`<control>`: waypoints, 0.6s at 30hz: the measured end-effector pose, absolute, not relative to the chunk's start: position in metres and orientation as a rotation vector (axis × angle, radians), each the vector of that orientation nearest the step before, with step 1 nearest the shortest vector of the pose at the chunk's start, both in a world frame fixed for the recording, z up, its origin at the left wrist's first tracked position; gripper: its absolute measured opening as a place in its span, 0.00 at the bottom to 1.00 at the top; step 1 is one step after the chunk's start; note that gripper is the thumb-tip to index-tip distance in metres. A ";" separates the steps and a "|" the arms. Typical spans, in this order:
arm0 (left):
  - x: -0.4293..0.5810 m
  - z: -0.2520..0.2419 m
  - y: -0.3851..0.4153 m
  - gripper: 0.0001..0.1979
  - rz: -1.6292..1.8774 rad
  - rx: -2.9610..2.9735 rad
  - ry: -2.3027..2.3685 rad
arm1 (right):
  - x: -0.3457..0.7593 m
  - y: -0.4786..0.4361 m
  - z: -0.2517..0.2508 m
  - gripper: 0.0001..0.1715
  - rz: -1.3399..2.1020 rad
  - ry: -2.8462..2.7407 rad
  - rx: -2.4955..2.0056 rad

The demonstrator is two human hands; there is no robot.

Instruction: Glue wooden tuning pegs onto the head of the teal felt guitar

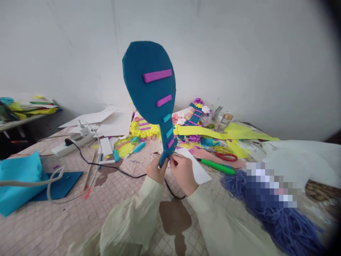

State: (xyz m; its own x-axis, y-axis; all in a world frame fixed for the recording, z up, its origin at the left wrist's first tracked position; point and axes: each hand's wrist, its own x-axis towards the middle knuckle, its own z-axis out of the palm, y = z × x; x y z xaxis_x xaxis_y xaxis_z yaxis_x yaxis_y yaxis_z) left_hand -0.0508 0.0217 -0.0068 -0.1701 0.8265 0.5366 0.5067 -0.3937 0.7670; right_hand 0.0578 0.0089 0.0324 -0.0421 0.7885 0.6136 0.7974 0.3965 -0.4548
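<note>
At your far left a turquoise foam sheet (16,181) lies crumpled on the table (53,227). A dark blue foam piece (66,183) lies flat just beside it, and a grey cord (26,184) loops over both. Behind them sits a white power strip (71,144), and a black cable (106,165) runs from it across the tabletop towards your hands. Loose white paper sheets (106,119) are piled further back near the wall. Your left hand (157,171) is closed around the bottom end of the teal foam paddle (149,89), fingers wrapped on its narrow handle. It holds the paddle upright above the table, so the broad rounded head rises in front of the wall. Two purple strips (157,75) are stuck across the head, and smaller teal and purple blocks run down the handle. Your right hand (183,170) meets the same handle from the other side, thumb and forefinger pressed together in a pinch at its lower edge. You cannot tell whether something small sits between them. Just behind that hand lies a white card (198,170), then a green marker (216,166) and red scissors (226,156). A long yellow foam strip (229,133) stretches behind them, with a glass jar (226,120) near it. At your far right, blue yarn (282,224) is heaped in front of a white cloth (301,160).
</note>
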 end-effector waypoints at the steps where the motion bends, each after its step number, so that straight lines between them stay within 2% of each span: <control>1: -0.051 -0.008 0.022 0.15 1.595 1.816 1.537 | 0.057 0.009 0.033 0.15 -0.002 -1.799 -1.389; 6: -0.050 -0.012 0.026 0.15 1.618 1.851 1.553 | 0.053 0.012 0.030 0.16 0.023 -1.784 -1.420; 12: -0.052 -0.013 0.026 0.15 1.598 1.867 1.564 | 0.051 0.011 0.018 0.13 -0.004 -1.842 -1.380; 18: -0.054 -0.010 0.025 0.15 1.553 1.912 1.562 | 0.049 0.013 0.023 0.14 0.122 -1.753 -1.416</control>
